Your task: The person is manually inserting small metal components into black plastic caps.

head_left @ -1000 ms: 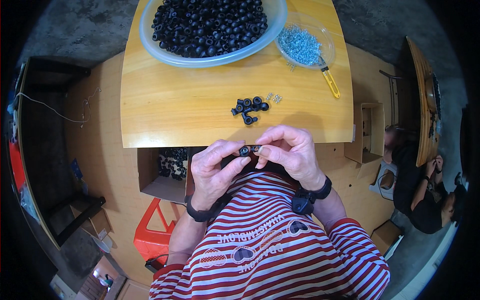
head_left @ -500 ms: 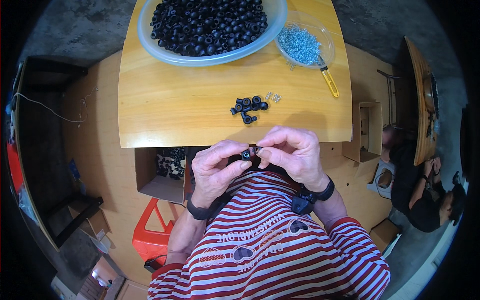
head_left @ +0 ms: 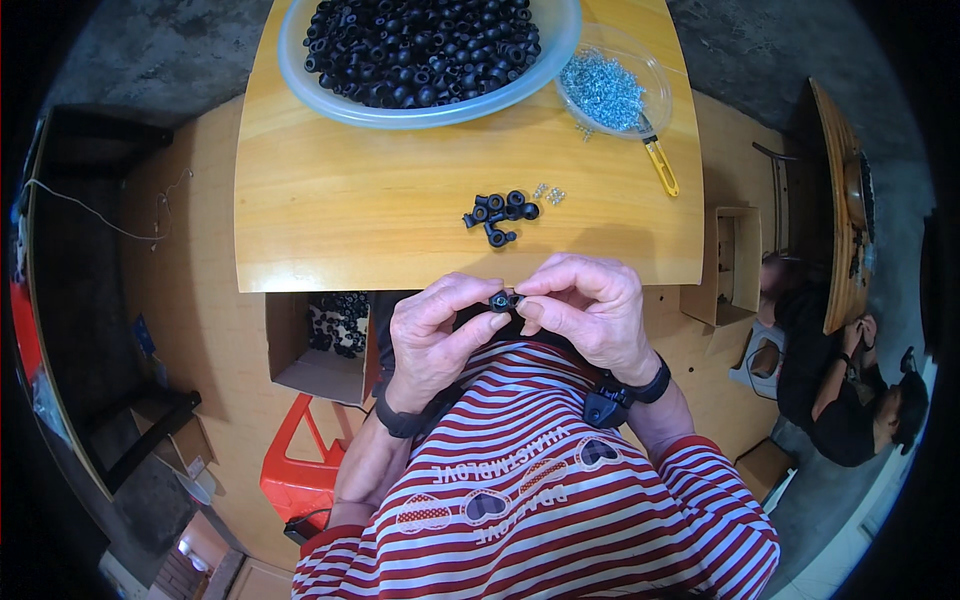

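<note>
Just past the table's near edge, my left hand (head_left: 437,325) pinches a small round black plastic part (head_left: 501,301) between thumb and fingertips, its hollow end turned up with a pale glint inside. My right hand (head_left: 590,305) closes thumb and fingers on a dark bit at that part's right side. Whether this is the same piece or a second one is hidden by the fingertips. Farther off on the table lies a small cluster of similar black parts (head_left: 497,210). Beside it are several tiny clear pieces (head_left: 550,194).
A large translucent basin (head_left: 330,112) full of black parts stands at the back of the wooden table (head_left: 340,220). Right of it are a tub of small bluish pieces (head_left: 602,90) and a yellow cutter (head_left: 661,167). Below left are a cardboard box (head_left: 320,375) and red stool (head_left: 295,465). Another person (head_left: 835,400) sits far right.
My left hand and the black part have shifted slightly right and away from me, closing the small gap to my right fingertips. The right hand has barely moved.
</note>
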A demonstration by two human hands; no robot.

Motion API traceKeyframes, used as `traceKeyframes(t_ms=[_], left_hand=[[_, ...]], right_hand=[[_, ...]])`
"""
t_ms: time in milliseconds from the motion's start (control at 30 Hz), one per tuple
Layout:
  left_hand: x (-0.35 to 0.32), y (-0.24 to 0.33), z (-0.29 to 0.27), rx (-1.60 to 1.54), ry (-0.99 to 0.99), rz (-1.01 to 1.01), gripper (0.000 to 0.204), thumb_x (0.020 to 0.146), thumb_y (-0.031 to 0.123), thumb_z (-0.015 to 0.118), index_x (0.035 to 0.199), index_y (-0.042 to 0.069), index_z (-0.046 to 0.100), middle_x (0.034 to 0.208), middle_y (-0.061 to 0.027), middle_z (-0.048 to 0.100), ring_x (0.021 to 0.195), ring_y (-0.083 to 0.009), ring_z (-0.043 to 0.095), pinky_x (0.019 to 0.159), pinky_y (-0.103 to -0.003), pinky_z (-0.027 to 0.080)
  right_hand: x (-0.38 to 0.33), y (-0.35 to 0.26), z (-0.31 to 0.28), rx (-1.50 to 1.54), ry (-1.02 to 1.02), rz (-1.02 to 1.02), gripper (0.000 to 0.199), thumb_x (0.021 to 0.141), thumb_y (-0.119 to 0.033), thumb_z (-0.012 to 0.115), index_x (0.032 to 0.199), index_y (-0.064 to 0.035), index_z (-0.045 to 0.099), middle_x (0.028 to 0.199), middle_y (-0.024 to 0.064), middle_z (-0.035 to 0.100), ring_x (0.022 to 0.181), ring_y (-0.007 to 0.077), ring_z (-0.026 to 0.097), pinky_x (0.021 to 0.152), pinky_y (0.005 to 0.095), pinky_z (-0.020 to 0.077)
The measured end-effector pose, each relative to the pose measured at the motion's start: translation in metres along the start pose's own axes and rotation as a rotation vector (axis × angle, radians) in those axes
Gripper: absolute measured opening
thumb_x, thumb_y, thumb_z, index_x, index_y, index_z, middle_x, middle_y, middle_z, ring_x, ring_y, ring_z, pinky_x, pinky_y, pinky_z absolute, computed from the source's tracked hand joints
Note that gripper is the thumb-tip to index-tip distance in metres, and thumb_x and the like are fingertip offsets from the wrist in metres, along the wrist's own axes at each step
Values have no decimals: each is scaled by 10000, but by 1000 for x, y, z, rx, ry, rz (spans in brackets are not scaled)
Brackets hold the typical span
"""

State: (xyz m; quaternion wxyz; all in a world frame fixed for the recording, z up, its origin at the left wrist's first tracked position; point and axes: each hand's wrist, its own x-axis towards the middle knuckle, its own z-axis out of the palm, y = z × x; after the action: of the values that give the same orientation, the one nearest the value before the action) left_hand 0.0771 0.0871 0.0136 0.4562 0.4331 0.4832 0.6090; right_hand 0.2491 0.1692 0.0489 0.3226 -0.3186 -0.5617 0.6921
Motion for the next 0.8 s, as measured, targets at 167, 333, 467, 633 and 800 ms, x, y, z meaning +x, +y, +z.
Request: traceKeyframes(t_ms=[167, 333, 467, 633, 800], left_hand=[[1, 0, 0, 91, -10, 55, 297, 748, -36, 763, 1035, -23, 687, 883, -119, 693, 789, -179, 660, 695, -274, 521], [1, 1, 1, 142, -8, 79, 288, 746, -42, 759, 1025, -19, 688, 881, -118, 693, 784, -185, 664, 686, -278, 524], [1, 4, 2, 185, -5, 93, 284, 746, -44, 757, 1020, -20, 687, 872, -116, 691, 775, -188, 665, 675, -281, 526], [3, 8, 4, 395, -2, 134, 276, 735, -13, 770, 998, -17, 686, 830, -125, 675, 736, -219, 658, 651, -300, 522], [5, 10, 5, 489, -15, 184, 277, 721, 2, 774, 984, -15, 688, 822, -128, 669, 723, -239, 646, 638, -316, 514]], right_hand=[[0, -3, 0, -97, -5, -16, 106, 830, 24, 707, 935, 14, 695, 837, 67, 683, 715, 97, 666, 611, 213, 537], [0, -2, -2, -151, -16, -28, 107, 829, 15, 711, 935, 14, 694, 833, 70, 686, 720, 103, 672, 621, 220, 542], [-2, 0, -2, -158, -10, -31, 111, 828, 13, 713, 937, 10, 690, 836, 72, 687, 729, 110, 676, 630, 228, 544], [1, -2, -1, -299, -17, -93, 109, 822, 16, 715, 924, 7, 679, 808, 79, 675, 706, 124, 667, 608, 240, 527], [0, 1, -2, -440, -30, -184, 137, 795, 19, 728, 918, 1, 671, 774, 88, 656, 660, 155, 643, 578, 256, 503]])
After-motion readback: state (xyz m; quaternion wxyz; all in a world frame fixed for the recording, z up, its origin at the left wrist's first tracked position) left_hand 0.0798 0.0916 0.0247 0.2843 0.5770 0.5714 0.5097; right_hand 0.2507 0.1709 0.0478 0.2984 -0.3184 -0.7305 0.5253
